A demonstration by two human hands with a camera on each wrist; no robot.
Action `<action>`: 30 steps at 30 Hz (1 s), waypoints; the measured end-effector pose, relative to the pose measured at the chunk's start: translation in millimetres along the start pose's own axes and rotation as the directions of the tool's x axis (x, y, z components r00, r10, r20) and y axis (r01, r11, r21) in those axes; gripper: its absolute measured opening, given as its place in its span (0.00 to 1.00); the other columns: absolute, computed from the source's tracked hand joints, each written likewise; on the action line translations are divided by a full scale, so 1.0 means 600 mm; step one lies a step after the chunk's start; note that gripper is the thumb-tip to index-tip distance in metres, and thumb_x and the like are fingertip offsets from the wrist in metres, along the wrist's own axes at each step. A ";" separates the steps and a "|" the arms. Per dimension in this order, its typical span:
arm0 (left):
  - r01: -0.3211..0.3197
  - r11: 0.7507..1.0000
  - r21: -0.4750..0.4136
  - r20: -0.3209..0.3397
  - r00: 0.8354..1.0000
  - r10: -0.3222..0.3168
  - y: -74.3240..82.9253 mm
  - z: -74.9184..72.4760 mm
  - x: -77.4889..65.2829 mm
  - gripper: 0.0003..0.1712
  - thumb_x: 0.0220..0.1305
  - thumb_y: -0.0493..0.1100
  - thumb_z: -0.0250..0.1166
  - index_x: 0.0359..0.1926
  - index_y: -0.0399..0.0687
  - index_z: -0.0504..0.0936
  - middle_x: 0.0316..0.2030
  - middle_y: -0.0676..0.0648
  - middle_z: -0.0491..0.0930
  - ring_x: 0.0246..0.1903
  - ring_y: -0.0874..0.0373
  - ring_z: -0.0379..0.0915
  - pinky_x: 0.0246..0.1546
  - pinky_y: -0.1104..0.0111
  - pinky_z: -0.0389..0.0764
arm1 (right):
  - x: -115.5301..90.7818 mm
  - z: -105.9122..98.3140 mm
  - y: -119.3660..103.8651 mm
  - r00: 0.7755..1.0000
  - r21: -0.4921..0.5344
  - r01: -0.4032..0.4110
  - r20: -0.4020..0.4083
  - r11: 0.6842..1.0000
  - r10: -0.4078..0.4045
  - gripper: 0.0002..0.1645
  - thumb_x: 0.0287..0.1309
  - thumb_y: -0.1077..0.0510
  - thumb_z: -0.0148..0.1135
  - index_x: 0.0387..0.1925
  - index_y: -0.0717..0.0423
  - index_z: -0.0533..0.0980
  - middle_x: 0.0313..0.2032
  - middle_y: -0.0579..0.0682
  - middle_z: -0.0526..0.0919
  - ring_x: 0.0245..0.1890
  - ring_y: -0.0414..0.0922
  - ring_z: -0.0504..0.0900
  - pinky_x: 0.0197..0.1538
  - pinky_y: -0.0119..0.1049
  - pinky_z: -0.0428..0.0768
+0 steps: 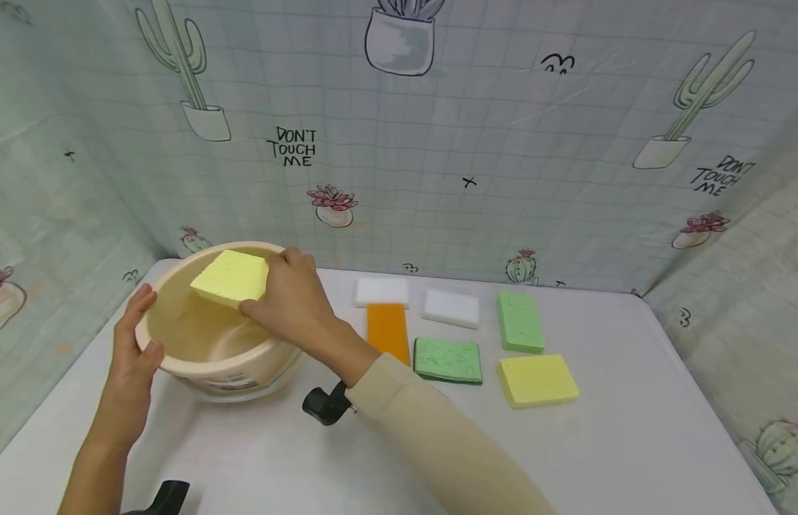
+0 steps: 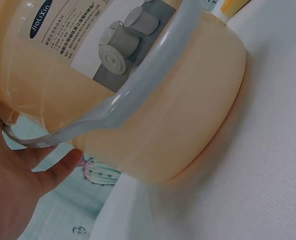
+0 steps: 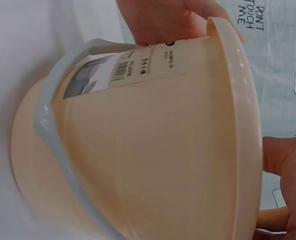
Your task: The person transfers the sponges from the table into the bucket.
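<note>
A cream plastic bucket (image 1: 209,368) stands on the table's left side, its mouth tipped a little toward me. My left hand (image 1: 131,350) holds its left rim, thumb near the front; in the left wrist view this hand (image 2: 13,185) lies against the bucket beside the handle's end. The grey handle (image 2: 138,85) hangs down over the labelled side. Between thumb and fingers, my right hand (image 1: 296,297) pinches a yellow sponge (image 1: 232,275) at the bucket's mouth. In the right wrist view the bucket's rim (image 3: 247,125) hides the sponge and part of the right hand (image 3: 295,175).
Right of the bucket lie two white sponges (image 1: 382,292), an orange one (image 1: 387,330), a green one with a dark underside (image 1: 447,360), a plain green one (image 1: 521,322) and another yellow one (image 1: 538,380). A printed curtain (image 1: 425,143) hangs behind the white table (image 1: 643,429).
</note>
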State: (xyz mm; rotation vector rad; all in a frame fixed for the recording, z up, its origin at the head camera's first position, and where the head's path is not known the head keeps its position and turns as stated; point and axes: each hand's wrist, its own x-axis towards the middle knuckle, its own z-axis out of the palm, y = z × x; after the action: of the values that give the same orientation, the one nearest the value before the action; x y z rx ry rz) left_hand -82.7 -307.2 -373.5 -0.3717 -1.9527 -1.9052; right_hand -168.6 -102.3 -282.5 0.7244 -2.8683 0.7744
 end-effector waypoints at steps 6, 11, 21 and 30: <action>0.021 0.998 0.065 -0.003 1.000 -0.021 0.006 0.002 0.001 0.31 0.71 0.36 0.44 0.73 0.48 0.51 0.74 0.49 0.35 0.72 0.56 0.30 0.63 0.81 0.48 | -0.001 0.006 0.001 1.000 0.001 0.001 -0.001 1.000 -0.001 0.34 0.48 0.46 0.70 0.53 0.62 0.75 0.51 0.52 0.73 0.46 0.43 0.66 0.42 0.24 0.70; 0.033 0.996 0.088 -0.009 0.999 -0.033 0.008 0.004 -0.001 0.32 0.71 0.37 0.44 0.73 0.49 0.50 0.74 0.50 0.35 0.72 0.56 0.30 0.62 0.81 0.49 | -0.002 0.008 0.003 1.000 0.029 0.005 -0.006 1.000 -0.004 0.34 0.48 0.48 0.70 0.54 0.63 0.74 0.53 0.54 0.72 0.48 0.45 0.64 0.41 0.23 0.69; 0.014 0.999 0.043 -0.017 1.000 -0.013 -0.002 0.002 -0.002 0.31 0.71 0.38 0.46 0.73 0.49 0.52 0.74 0.49 0.35 0.72 0.55 0.31 0.64 0.79 0.48 | -0.005 0.003 0.012 0.998 0.047 0.058 -0.004 0.997 -0.058 0.36 0.51 0.51 0.67 0.61 0.62 0.71 0.61 0.54 0.70 0.53 0.48 0.63 0.47 0.25 0.67; -0.001 1.000 0.020 -0.013 1.000 0.002 -0.008 -0.002 -0.005 0.31 0.72 0.38 0.46 0.73 0.49 0.52 0.74 0.48 0.35 0.72 0.55 0.32 0.64 0.79 0.48 | -0.020 -0.011 0.022 0.991 0.076 0.137 -0.005 0.988 -0.137 0.33 0.55 0.50 0.66 0.60 0.59 0.73 0.60 0.53 0.71 0.57 0.50 0.62 0.50 0.29 0.64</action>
State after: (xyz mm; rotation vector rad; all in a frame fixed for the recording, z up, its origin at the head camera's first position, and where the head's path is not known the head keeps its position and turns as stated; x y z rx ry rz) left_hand -82.1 -308.2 -379.2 -0.3537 -1.9605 -1.8814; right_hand -164.6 -84.1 -285.3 0.9187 -2.7664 0.8681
